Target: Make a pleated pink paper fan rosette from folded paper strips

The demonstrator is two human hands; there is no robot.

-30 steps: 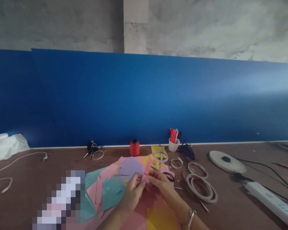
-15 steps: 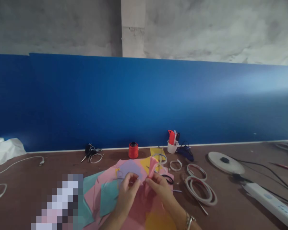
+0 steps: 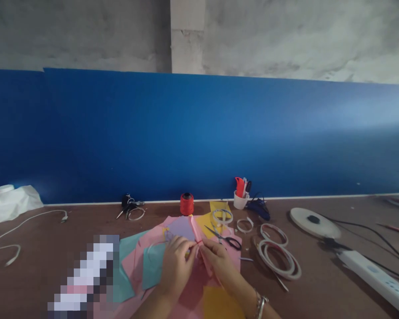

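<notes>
Between my hands stands a narrow folded pink paper [image 3: 195,229], gathered near its middle, where a thin red thread [image 3: 198,242] crosses it. My right hand [image 3: 219,261] grips the folded paper between thumb and fingers. On the other side my left hand [image 3: 177,261] is closed in a pinch at the thread, its fingertips touching the paper's edge. Beneath both hands lie overlapping sheets of pink, teal [image 3: 153,268], purple [image 3: 180,227] and yellow paper [image 3: 222,303]. Black-handled scissors [image 3: 232,242] rest open on the sheets, just beyond my right hand.
A red thread spool [image 3: 186,204] stands at the back, near keys [image 3: 130,204]. To its right are a white cup [image 3: 240,201] with pens and a red-handled tool, tape rings [image 3: 222,216], coiled strips [image 3: 279,261], a round white disc [image 3: 314,223] and a power strip [image 3: 375,277].
My left hand has moved right and closed against the pink paper, where red thread now shows. The paper's top has tilted left. The view has shifted slightly.
</notes>
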